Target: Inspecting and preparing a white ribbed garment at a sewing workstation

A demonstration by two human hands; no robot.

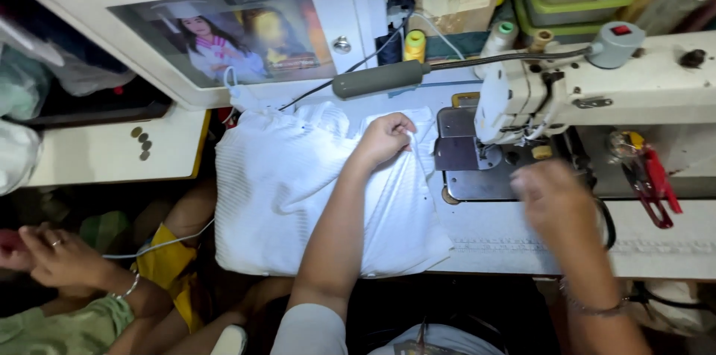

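Note:
A pile of white ribbed fabric lies on the sewing table, left of a white sewing machine. My left hand rests on top of the fabric, pinching a thin white cord or strip near the machine's metal plate. My right hand hovers blurred over the table in front of the machine; nothing shows in it and its fingers look loosely spread.
Red-handled scissors lie at the right of the machine. Thread spools stand behind it. A white cabinet with a photo sits at the back left. Another person's hands are at the lower left.

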